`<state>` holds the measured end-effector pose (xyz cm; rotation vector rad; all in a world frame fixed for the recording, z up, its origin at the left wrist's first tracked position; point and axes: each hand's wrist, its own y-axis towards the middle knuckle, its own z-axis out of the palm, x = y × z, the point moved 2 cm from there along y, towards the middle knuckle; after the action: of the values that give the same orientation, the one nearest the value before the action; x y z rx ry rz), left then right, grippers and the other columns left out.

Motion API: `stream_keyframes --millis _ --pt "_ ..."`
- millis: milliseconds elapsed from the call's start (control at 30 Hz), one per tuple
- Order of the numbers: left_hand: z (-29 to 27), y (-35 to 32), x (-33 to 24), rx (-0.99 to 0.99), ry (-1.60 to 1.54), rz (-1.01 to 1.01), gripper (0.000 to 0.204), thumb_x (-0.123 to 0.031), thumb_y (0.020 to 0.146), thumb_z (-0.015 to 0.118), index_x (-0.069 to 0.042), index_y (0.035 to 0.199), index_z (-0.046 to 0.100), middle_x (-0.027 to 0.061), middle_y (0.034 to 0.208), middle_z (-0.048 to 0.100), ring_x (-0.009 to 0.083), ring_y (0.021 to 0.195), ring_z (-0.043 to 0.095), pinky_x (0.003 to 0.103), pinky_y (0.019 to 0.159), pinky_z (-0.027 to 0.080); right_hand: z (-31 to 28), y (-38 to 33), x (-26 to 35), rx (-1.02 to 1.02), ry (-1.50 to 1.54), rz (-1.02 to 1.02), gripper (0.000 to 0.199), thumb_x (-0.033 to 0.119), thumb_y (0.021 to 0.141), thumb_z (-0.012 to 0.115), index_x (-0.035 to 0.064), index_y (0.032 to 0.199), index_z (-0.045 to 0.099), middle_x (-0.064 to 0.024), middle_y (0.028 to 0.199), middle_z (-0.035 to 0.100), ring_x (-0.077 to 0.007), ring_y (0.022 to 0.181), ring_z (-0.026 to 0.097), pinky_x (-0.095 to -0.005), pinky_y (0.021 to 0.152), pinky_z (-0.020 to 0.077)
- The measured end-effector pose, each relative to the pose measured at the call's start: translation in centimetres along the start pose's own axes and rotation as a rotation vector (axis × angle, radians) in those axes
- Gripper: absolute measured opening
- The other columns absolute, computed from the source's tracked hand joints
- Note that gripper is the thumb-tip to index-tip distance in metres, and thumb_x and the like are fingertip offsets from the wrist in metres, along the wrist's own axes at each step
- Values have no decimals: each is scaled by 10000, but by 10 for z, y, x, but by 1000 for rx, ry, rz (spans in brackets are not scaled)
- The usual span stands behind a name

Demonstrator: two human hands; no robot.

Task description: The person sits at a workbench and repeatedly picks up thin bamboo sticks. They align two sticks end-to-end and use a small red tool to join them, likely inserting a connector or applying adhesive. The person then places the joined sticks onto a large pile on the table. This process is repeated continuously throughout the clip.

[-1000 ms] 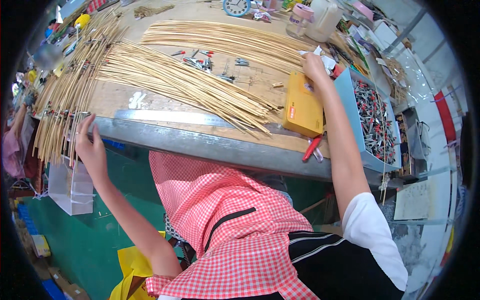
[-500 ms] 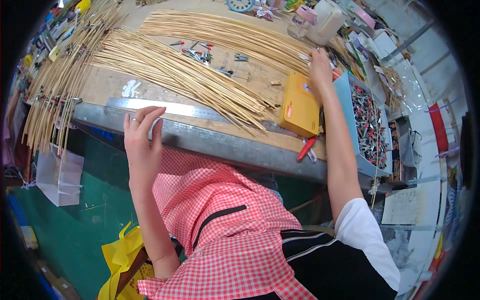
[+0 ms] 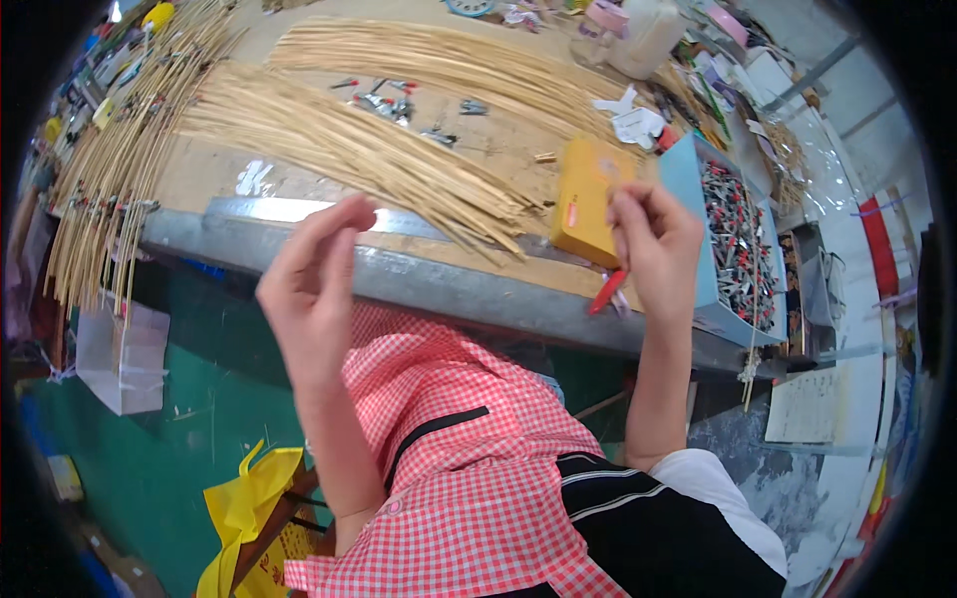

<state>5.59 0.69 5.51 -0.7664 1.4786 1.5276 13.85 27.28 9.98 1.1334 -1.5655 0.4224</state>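
My left hand (image 3: 317,289) is raised over the table's front edge, near the metal ruler (image 3: 299,211). Its fingers curve toward the thumb with a gap between them, and nothing shows in it. My right hand (image 3: 658,244) is beside the yellow box (image 3: 586,199), its thumb and fingertips pinched together; whatever they may hold is too small or hidden to make out. Red-handled pliers (image 3: 608,291) lie just below the box. Long thin bamboo sticks (image 3: 369,145) are spread in a bundle across the table, with another bundle (image 3: 449,60) behind.
On the right, a light blue box (image 3: 681,184) is full of small red-tipped metal clips (image 3: 736,244). More clips (image 3: 384,105) lie between the bundles. White paper pieces (image 3: 638,125) rest behind the yellow box. Clipped sticks (image 3: 110,164) overhang the left edge; a white bottle (image 3: 646,40) stands behind.
My right hand has drawn back from the white paper pieces toward me, beside the yellow box. My left hand has moved a little to the right, its fingers tilting rightward.
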Motion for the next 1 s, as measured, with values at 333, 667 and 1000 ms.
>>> stream_keyframes --millis 333,667,1000 --pt "-8 -27 29 -157 -514 -261 347 -120 938 552 121 1187 520 237 1043 635 283 877 677 341 766 575 85 -84 -21 722 576 510 118 24 928 542 -70 966 601 -58 714 586 -34 508 438 -176 434 322" --pt "-22 -29 46 -222 -421 -358 206 -104 886 634 92 949 641 167 795 680 226 674 689 252 582 572 73 -97 -29 487 -133 -130 112 8 845 577 -52 940 582 -197 837 600 -337 782 603 -374 686 480" --pt "-35 -27 64 -313 -345 -375 193 -97 896 620 85 955 642 175 795 678 230 658 685 256 572 570 -61 -207 -141 716 -784 330 125 88 860 559 -31 891 584 -208 844 602 -397 834 591 -441 708 469"
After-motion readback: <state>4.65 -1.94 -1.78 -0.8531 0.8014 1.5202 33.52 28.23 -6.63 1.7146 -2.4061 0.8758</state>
